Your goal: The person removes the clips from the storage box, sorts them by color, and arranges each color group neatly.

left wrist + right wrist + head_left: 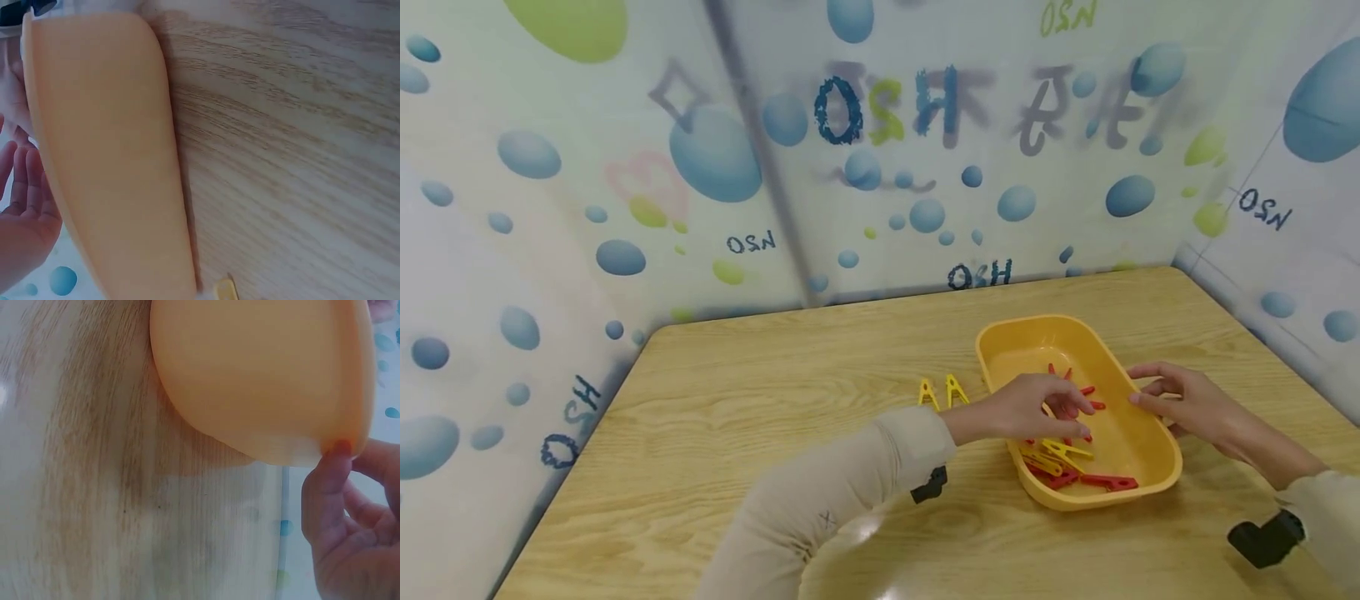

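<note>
Clothespins [1098, 406] lie partly hidden behind the left hand [1037, 406].

White printed backdrop [805, 208] with blue and green ovals, mirror-reversed "H2O" lettering [887, 110] at twelve o'clock, dark upright band [762, 150] toward eleven, wood-grain tabletop [715, 400] from four through eight, pale glare [868, 527] near six.

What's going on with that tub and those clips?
A person's right hand pinches the rim of a yellow tub. Their left hand hovers over red clips and yellow clips inside, seemingly holding nothing. Two more yellow clips are on the table beside the tub.
</note>
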Demonstrator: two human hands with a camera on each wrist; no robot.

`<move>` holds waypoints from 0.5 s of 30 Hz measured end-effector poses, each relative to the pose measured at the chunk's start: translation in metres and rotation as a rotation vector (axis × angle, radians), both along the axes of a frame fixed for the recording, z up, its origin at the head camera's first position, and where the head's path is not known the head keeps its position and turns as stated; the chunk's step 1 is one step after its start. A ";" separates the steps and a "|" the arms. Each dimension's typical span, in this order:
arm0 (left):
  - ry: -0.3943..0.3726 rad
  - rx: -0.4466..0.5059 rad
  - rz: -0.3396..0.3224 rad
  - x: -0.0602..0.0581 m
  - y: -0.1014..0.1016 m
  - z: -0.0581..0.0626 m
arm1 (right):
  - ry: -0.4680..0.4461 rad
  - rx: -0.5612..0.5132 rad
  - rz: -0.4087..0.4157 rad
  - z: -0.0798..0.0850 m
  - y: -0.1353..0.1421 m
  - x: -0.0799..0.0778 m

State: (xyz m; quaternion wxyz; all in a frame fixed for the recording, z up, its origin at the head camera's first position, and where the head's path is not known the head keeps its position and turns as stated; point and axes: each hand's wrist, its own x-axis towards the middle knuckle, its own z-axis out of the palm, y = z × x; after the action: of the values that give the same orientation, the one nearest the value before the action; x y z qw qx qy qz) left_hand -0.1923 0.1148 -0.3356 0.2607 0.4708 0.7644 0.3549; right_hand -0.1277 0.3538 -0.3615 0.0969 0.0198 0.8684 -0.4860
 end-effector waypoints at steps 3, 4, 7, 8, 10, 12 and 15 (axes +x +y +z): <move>0.057 -0.043 -0.026 -0.003 0.005 -0.004 | 0.001 0.010 0.004 0.000 0.000 -0.001; 0.088 -0.059 -0.039 -0.005 0.007 -0.005 | 0.002 0.014 0.004 0.000 0.000 -0.001; 0.176 -0.103 -0.094 -0.010 0.012 -0.011 | 0.002 0.021 0.002 0.000 0.001 -0.001; 0.205 -0.115 -0.118 -0.011 0.014 -0.013 | 0.002 0.022 0.002 -0.001 0.001 -0.001; 0.252 -0.136 -0.163 -0.013 0.017 -0.016 | 0.001 0.019 0.001 -0.001 0.001 -0.001; 0.277 -0.148 -0.199 -0.014 0.020 -0.018 | 0.001 0.017 0.000 -0.001 0.001 -0.002; 0.300 -0.188 -0.234 -0.016 0.025 -0.019 | 0.005 0.011 -0.001 -0.002 0.001 -0.002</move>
State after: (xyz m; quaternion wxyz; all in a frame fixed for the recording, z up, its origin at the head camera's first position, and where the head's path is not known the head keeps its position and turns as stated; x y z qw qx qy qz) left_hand -0.2081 0.1400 -0.3550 0.2263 0.5775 0.7646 0.1751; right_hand -0.1295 0.3545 -0.3632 0.0946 0.0194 0.8714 -0.4810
